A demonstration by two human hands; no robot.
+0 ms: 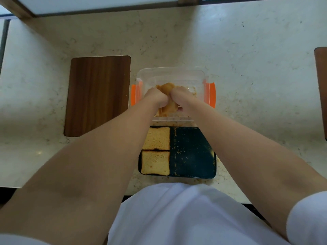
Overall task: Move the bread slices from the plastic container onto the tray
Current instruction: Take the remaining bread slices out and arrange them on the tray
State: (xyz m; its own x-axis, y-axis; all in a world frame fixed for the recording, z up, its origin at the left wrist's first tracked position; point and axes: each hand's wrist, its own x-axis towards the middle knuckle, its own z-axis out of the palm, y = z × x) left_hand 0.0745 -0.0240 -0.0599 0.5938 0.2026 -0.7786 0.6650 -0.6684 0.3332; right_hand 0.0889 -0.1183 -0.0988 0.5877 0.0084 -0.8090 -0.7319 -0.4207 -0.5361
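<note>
A clear plastic container with orange side clips sits at the middle of the counter. Both hands reach into it. My left hand and my right hand are closed on the same bread slice, which bends between them inside the container. Just in front of the container lies a dark tray. Two toasted bread slices lie flat on its left side, one at the far end and one at the near end. The tray's right half holds only crumbs.
A brown wooden board lies left of the container on the pale marble counter. Another brown board edge shows at the far right. Crumbs are scattered around the tray. My white clothing fills the bottom of the view.
</note>
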